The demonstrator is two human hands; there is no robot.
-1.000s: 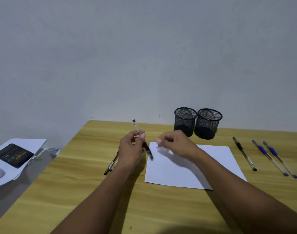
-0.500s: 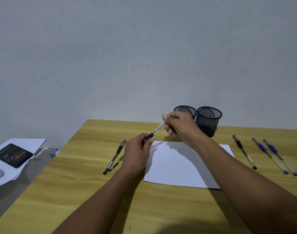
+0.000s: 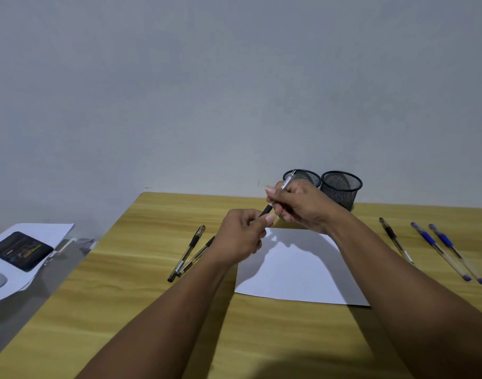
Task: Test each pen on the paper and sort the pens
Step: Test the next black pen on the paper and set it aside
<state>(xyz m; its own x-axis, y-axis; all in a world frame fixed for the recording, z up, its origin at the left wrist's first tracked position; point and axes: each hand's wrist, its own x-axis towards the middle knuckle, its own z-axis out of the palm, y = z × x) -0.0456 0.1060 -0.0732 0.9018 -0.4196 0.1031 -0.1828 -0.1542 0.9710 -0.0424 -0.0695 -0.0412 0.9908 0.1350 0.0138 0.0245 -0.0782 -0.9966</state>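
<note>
Both hands grip one pen above the far edge of the paper.

The right hand (image 3: 300, 206) curls its fingers round the barrel of the pen (image 3: 266, 209), whose clear far end tilts up in front of the left mesh cup (image 3: 307, 177). The left hand (image 3: 238, 236) pinches the pen's black lower end between thumb and fingertips. The paper (image 3: 297, 269) lies flat on the wooden tabletop (image 3: 125, 310), partly shadowed by the hands. Left of it, a dark pen (image 3: 189, 251) and a second dark pen (image 3: 200, 253) lie side by side. To its right lie a black pen (image 3: 396, 240), then a blue pen (image 3: 439, 251) and another blue pen (image 3: 456, 252). The right mesh cup (image 3: 341, 187) stands just beside the left one.
</note>
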